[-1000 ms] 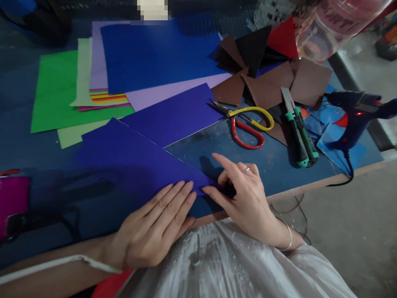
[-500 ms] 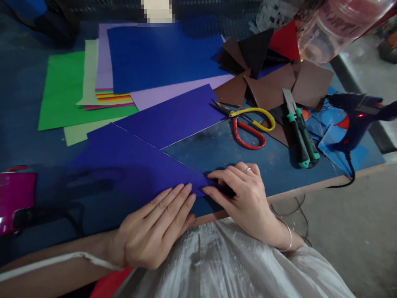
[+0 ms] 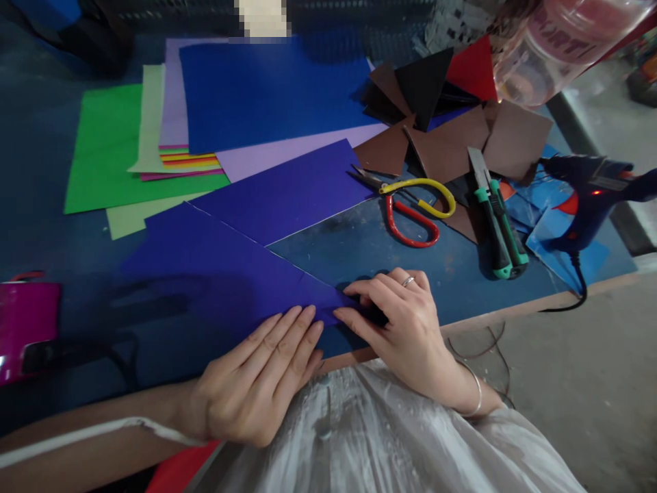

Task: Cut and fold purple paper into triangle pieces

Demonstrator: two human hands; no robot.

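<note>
A dark blue-purple sheet of paper (image 3: 220, 263) lies on the table in front of me, its narrow corner pointing right. My left hand (image 3: 267, 370) rests flat on its near edge, fingers stretched out. At the narrow corner, the thumb and fingertips of my right hand (image 3: 395, 322) close on the paper; part of that corner is hidden under the fingers. A second blue-purple sheet (image 3: 287, 195) lies just beyond, its edge meeting the first. Scissors (image 3: 410, 205) with one yellow and one red handle lie open, their tips over the second sheet's right end.
A box cutter (image 3: 497, 219) with its blade out and a glue gun (image 3: 590, 195) with a lit red light lie at the right. Brown pieces (image 3: 446, 147) are scattered behind. Stacked coloured sheets (image 3: 267, 96) lie at the back left. A magenta object (image 3: 31, 329) sits at the left edge.
Almost nothing differs. My left fingers have shifted very slightly on the sheet, and the right hand keeps its grip at the corner.
</note>
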